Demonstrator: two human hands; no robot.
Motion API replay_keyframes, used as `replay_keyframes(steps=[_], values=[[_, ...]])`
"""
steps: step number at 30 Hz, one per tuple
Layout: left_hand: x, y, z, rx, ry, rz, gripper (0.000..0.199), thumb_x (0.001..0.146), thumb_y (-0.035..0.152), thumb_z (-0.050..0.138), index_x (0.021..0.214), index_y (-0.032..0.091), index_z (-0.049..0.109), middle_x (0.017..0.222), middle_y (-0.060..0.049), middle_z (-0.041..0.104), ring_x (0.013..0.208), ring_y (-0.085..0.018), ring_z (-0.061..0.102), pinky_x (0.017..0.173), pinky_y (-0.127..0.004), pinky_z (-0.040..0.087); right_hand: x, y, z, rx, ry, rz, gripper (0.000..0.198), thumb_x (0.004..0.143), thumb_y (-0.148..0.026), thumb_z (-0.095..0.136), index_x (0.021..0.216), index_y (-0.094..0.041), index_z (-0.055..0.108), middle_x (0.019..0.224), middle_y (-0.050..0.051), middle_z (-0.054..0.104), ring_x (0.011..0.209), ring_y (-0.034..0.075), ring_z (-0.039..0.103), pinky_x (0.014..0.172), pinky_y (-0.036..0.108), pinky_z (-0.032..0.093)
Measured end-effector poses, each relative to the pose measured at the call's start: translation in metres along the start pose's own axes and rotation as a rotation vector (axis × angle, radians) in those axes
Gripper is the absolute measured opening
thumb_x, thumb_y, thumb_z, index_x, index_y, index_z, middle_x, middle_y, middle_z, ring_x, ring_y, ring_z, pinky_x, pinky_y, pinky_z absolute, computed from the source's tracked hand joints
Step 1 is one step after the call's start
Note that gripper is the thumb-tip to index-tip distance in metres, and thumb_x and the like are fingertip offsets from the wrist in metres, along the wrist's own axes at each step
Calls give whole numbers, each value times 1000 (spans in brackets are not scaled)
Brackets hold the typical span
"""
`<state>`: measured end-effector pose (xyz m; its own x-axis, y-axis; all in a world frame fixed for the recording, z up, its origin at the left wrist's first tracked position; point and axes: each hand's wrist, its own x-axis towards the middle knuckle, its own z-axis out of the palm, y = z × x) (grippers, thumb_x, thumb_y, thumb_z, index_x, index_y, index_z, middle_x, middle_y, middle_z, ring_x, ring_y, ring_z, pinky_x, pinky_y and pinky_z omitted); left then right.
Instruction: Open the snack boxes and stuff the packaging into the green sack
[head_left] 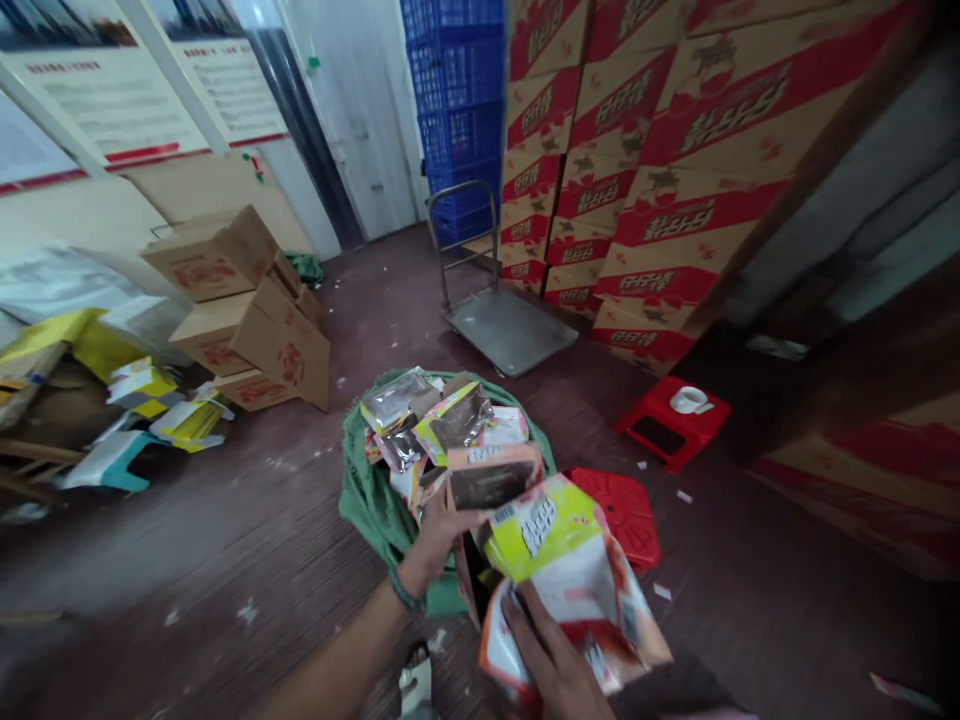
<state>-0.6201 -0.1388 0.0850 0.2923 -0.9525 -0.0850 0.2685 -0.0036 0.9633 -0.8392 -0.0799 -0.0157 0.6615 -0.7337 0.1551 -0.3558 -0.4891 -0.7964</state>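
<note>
My left hand (436, 538) reaches forward and grips a pink pouch (491, 478) with a dark window, at the near edge of a green sack (367, 500) heaped with several empty snack pouches. My right hand (551, 655) is low in the view, holding a stack of flattened pouches (570, 580); the top one is yellow-green and white with red print. A green band circles my left wrist.
A red plastic stool (622, 510) stands just right of the sack, and a second red stool (671, 420) carries a white cup. A metal platform trolley (510, 325) stands ahead. Stacked red-and-brown cartons (660, 170) fill the right, blue crates (457, 110) stand behind, loose cardboard boxes (240, 300) lie left.
</note>
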Motion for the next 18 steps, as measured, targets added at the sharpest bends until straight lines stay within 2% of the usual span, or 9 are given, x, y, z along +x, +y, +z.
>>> replay_keyframes(steps=[2,3,6,9,11,13,15,16,18], values=[[24,43,-27,50,-2,54,62,55,22,91,112,13,69,119,-13,73,108,-32,67,98,-41,54,45,-31,12,-106,34,-87,82,84,-34,67,159,-19,38,163,19,24,148,36,35,113,50,47],[39,62,-38,84,-20,84,61,57,23,89,113,14,69,117,-12,73,106,-31,67,97,-40,54,68,-45,12,-145,58,-119,82,86,-36,66,159,-14,37,164,21,21,149,35,33,115,49,45],[94,108,-62,251,-29,85,56,65,27,81,118,16,67,107,-10,74,97,-29,69,88,-40,56,134,-78,-3,-171,119,-139,82,87,-39,67,159,-12,38,167,19,17,152,31,30,118,46,42],[163,129,-82,439,46,-13,32,63,25,80,90,14,70,91,-12,74,98,-36,68,87,-44,54,194,-83,-24,-173,107,-73,84,84,-41,70,158,-14,40,168,18,13,151,30,34,119,45,40],[207,128,-97,567,128,-78,30,53,20,87,73,13,66,95,-17,73,115,-48,60,97,-53,48,232,-68,-30,-238,104,6,76,86,-50,68,152,-19,50,169,15,12,155,34,22,124,51,29],[241,113,-116,700,235,-112,45,40,18,94,74,13,66,125,-26,65,139,-60,34,107,-64,36,267,-42,-29,-340,123,168,76,83,-65,68,148,-27,56,171,8,6,156,42,-1,125,63,11],[262,87,-136,817,314,-137,65,31,25,100,88,14,70,157,-26,38,150,-59,1,115,-68,22,299,-9,-21,-380,112,417,94,76,-79,66,155,-33,46,171,5,-2,151,50,-17,120,73,1],[268,71,-146,859,342,-162,76,30,32,102,98,15,72,165,-23,24,151,-56,-9,118,-68,16,311,7,-15,-355,82,541,105,74,-84,63,160,-32,35,171,6,-3,150,52,-16,117,75,1],[275,38,-164,922,370,-235,97,34,51,101,119,18,69,168,-22,15,151,-56,-7,118,-70,7,330,38,1,-275,-10,713,120,73,-90,56,166,-25,16,171,12,-1,151,53,-8,116,76,3]])
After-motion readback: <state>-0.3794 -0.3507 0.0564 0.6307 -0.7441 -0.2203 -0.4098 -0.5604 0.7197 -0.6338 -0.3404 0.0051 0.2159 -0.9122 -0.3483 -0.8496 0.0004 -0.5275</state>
